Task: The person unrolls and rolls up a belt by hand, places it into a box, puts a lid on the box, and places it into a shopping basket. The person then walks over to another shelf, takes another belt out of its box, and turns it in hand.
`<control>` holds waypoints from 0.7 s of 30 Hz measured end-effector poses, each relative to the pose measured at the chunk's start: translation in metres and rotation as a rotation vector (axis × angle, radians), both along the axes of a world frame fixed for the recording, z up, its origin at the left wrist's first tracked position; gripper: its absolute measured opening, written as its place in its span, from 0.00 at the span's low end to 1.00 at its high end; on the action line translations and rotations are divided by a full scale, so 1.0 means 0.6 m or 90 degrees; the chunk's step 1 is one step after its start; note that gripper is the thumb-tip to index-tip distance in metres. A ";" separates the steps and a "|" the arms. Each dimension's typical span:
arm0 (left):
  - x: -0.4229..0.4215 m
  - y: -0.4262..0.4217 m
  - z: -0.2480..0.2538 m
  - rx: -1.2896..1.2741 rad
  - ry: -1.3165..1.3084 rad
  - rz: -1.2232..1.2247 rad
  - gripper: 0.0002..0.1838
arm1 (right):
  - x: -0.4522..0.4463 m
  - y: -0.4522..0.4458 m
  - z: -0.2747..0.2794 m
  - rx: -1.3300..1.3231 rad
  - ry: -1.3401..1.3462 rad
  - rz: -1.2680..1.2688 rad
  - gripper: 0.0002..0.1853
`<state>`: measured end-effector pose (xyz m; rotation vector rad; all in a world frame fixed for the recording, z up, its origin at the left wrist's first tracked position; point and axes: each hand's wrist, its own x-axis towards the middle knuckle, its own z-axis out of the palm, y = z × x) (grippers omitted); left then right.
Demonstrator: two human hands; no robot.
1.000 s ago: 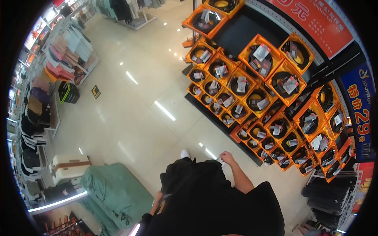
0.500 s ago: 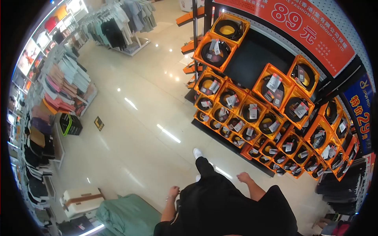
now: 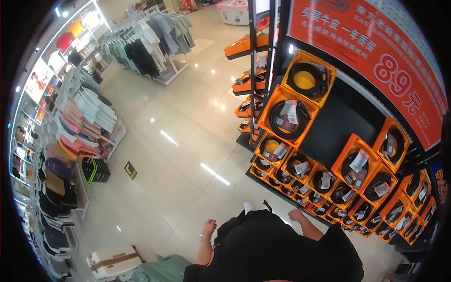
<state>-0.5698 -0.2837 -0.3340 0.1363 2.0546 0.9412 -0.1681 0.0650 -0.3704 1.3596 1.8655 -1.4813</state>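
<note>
My left hand (image 3: 209, 227) hangs at the left of my black clothing, with a bracelet at its wrist; its fingers look curled, too small to tell what is in them. On the other side, my right hand (image 3: 296, 215) is held low beside the belt display, touching none of it; its fingers are blurred. The display (image 3: 324, 181) holds orange boxes with coiled black belts and white tags. One white shoe (image 3: 248, 207) shows on the tiled floor beyond my clothing.
Clothes racks (image 3: 141, 47) stand at the upper left, more garments (image 3: 87, 115) along the left. A black-and-green basket (image 3: 95, 170) sits on the floor. A cream suitcase (image 3: 114, 261) and green cloth (image 3: 162, 269) are at the lower left. A red sign (image 3: 366, 51) tops the display.
The view has moved forward along the aisle, and the belt display now looks larger and farther right. My left hand has swung out from beside my clothing.
</note>
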 end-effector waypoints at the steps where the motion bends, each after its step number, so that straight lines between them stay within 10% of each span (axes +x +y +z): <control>1: -0.021 -0.007 0.000 0.023 -0.016 0.052 0.15 | -0.045 0.029 0.008 -0.031 -0.029 -0.066 0.13; 5: -0.057 -0.044 0.000 -0.036 -0.057 0.105 0.15 | -0.210 0.094 0.086 -0.022 0.084 -0.131 0.15; 8: -0.065 -0.125 -0.100 -0.169 0.413 -0.497 0.16 | -0.292 0.116 0.102 -0.024 0.070 -0.116 0.15; 12: -0.113 -0.114 -0.113 -0.233 0.144 -0.352 0.15 | -0.352 0.112 0.085 -0.019 0.016 -0.032 0.16; 21: -0.461 -0.060 -0.121 -0.266 0.088 -0.416 0.11 | -0.499 0.062 0.010 -0.011 -0.121 0.302 0.13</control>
